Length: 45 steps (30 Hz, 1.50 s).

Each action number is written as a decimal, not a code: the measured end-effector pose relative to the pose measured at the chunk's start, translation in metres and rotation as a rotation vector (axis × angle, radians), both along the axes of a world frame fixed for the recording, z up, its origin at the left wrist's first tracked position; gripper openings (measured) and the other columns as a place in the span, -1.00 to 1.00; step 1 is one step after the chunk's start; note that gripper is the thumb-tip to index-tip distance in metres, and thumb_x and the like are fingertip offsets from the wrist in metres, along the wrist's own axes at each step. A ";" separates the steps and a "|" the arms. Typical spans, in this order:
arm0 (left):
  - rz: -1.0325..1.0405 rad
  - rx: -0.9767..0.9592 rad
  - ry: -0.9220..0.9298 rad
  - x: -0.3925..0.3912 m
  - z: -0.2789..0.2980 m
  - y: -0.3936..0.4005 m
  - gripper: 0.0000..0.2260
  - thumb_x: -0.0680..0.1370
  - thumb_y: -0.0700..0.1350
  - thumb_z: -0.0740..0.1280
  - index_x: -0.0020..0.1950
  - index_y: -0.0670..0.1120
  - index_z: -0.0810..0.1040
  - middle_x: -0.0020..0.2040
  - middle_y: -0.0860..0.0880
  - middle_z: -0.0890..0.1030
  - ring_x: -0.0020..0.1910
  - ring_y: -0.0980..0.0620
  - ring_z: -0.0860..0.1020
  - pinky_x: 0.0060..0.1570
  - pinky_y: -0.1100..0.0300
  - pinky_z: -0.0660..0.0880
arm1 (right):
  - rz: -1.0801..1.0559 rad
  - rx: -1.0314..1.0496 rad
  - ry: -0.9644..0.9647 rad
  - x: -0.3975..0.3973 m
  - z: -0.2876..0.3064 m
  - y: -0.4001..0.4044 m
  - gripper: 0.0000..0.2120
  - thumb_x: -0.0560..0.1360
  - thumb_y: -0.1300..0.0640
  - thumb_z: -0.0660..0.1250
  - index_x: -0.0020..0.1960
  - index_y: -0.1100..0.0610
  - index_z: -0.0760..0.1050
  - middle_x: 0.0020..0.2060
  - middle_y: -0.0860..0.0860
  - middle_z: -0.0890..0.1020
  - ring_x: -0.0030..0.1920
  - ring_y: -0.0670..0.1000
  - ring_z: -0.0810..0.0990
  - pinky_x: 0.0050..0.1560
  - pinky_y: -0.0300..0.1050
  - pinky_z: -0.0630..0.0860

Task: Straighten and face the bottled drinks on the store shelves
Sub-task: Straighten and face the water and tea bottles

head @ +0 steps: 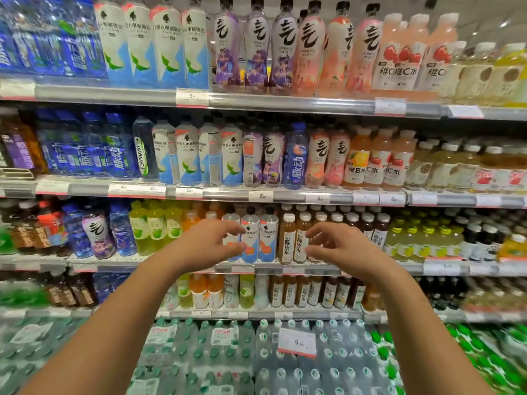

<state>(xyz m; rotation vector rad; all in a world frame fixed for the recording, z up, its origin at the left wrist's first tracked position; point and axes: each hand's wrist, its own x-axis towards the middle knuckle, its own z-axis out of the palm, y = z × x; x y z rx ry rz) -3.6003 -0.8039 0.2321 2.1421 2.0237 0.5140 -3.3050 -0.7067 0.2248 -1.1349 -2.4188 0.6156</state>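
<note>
Bottles fill every shelf of a store rack, standing upright in tight rows. On the third shelf (285, 269) from the top, in the middle, stand white bottles (268, 238) with black caps, blue lower labels and an orange fruit picture. Just right of them are amber bottles (287, 240) with white caps and a white label reading 陈皮水. Both groups face forward.

The left hand (209, 243) is raised in front of the leftmost white bottle, fingers curled with the thumb below; whether it touches the bottle cannot be told. The right hand (339, 246) hangs in front of the amber row, fingers likewise curled and apart, and no grip on a bottle shows.

On the shelf above, blue bottles (295, 158) marked 脉动 stand among purple and pink ones bearing a large black brush character. One dark bottle (142, 152) reads WAVE down its side. Orange and pink bottles (356, 163) further right read 维B水 and 维C水. White price tags line the shelf edges. At the bottom lie shrink-wrapped water packs (216, 354) with green caps, and a tag (296, 342) showing a 9.
</note>
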 end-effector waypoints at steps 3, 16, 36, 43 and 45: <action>0.009 0.032 0.032 -0.011 -0.005 0.028 -0.52 0.61 0.19 0.29 0.51 0.12 0.39 0.47 0.13 0.44 0.42 0.08 0.41 0.37 0.07 0.39 | -0.028 0.022 0.016 -0.007 0.009 0.015 -0.70 0.54 -0.18 0.41 0.24 -0.13 0.55 0.02 -0.20 0.68 -0.01 -0.22 0.63 0.02 -0.15 0.64; 0.162 -0.105 0.137 -0.037 -0.046 0.172 -0.21 0.59 0.21 0.29 0.66 0.11 -0.13 0.63 0.05 -0.34 0.62 -0.16 -0.26 0.55 -0.19 0.12 | -0.104 0.355 0.160 -0.075 0.065 0.170 -0.46 0.55 -0.04 0.40 0.49 -0.01 0.39 0.31 -0.02 0.54 0.15 -0.03 0.58 0.21 0.04 0.57; 0.237 -0.091 0.150 -0.065 -0.095 0.197 -0.20 0.57 0.23 0.27 0.66 0.09 -0.09 0.63 0.17 -0.29 0.62 -0.20 0.01 0.51 -0.14 0.24 | -0.442 0.369 0.227 -0.145 0.095 0.255 -0.29 0.42 -0.14 0.54 0.39 0.21 0.38 0.29 0.25 0.49 0.28 0.30 0.49 0.25 0.13 0.45; 0.176 -0.060 0.169 -0.071 -0.091 0.194 -0.25 0.57 0.22 0.26 0.66 0.07 0.00 0.64 0.15 -0.27 0.59 -0.17 0.11 0.42 -0.08 0.38 | -0.472 0.387 0.333 -0.143 0.091 0.228 -0.44 0.39 -0.11 0.56 0.29 0.04 0.47 0.17 0.07 0.59 0.12 0.14 0.60 0.10 0.11 0.57; 0.169 -0.057 0.167 -0.072 -0.088 0.193 -0.27 0.57 0.22 0.26 0.66 0.06 0.04 0.64 0.16 -0.26 0.58 -0.17 0.14 0.39 -0.07 0.41 | -0.470 0.390 0.345 -0.143 0.088 0.221 -0.48 0.39 -0.10 0.55 0.25 0.02 0.44 0.13 0.02 0.63 0.08 0.11 0.61 0.01 0.06 0.56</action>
